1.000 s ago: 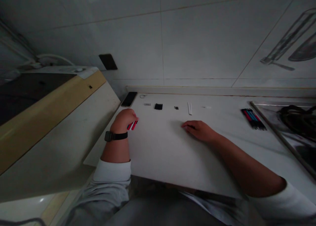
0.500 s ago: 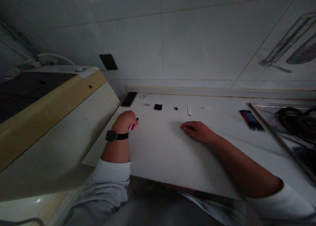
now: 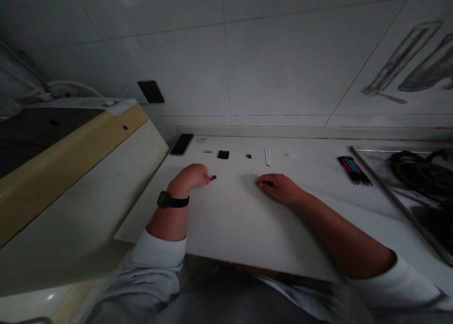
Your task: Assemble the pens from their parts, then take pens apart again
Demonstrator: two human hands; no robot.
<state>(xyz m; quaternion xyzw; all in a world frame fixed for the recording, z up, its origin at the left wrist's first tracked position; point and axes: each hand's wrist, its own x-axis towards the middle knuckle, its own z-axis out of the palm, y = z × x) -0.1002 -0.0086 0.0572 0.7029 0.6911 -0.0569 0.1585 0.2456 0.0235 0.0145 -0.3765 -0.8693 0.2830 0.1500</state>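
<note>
My left hand (image 3: 196, 175), with a dark watch on its wrist, is closed around a small red pen part (image 3: 212, 178) with a black end. Only that end sticks out to the right of the fingertips, just above the white counter (image 3: 226, 220). My right hand (image 3: 279, 187) rests on the counter with its fingers curled together, and nothing shows in them. Beyond the hands lie a row of small springs (image 3: 207, 152), several short black grips (image 3: 223, 154), small dark pieces (image 3: 248, 156), thin white tubes (image 3: 267, 157) and faint clear pieces (image 3: 292, 155).
A phone (image 3: 181, 145) and a ring-shaped item (image 3: 201, 140) lie at the back left. Several red, blue and black pens (image 3: 354, 170) sit at the right beside a gas stove (image 3: 399, 201). A large pale appliance (image 3: 116, 187) borders the counter's left side.
My left hand has moved right and turned, so the pen part now points rightward over the counter. My right hand stays in place; the whole view has shifted slightly.
</note>
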